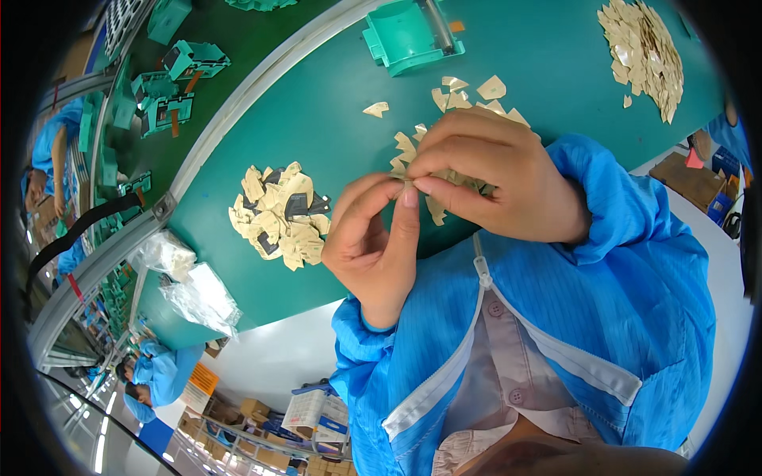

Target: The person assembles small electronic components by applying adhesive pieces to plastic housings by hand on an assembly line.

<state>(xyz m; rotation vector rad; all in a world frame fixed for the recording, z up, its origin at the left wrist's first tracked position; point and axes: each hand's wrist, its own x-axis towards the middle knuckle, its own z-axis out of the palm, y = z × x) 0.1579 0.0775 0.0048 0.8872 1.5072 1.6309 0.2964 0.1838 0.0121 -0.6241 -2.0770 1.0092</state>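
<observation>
My left hand (371, 238) and my right hand (502, 176) meet over the near part of the green table (333, 103). Thumbs and fingertips of both are pinched on a small thin beige piece (406, 179), mostly hidden by the fingers. Loose beige flat pieces (458, 99) of irregular shape are scattered behind and beneath my right hand. Left of my left hand lies a heap of similar beige pieces (302, 239), with several black pieces (298, 205) mixed in.
A bigger pile of beige pieces (644, 59) is at the far right. A green plastic housing (403, 40) sits at the back. Clear plastic bags (202, 295) lie at the table's left corner. Beyond a metal rail (230, 111) are more green housings (194, 59). Other people in blue work farther off.
</observation>
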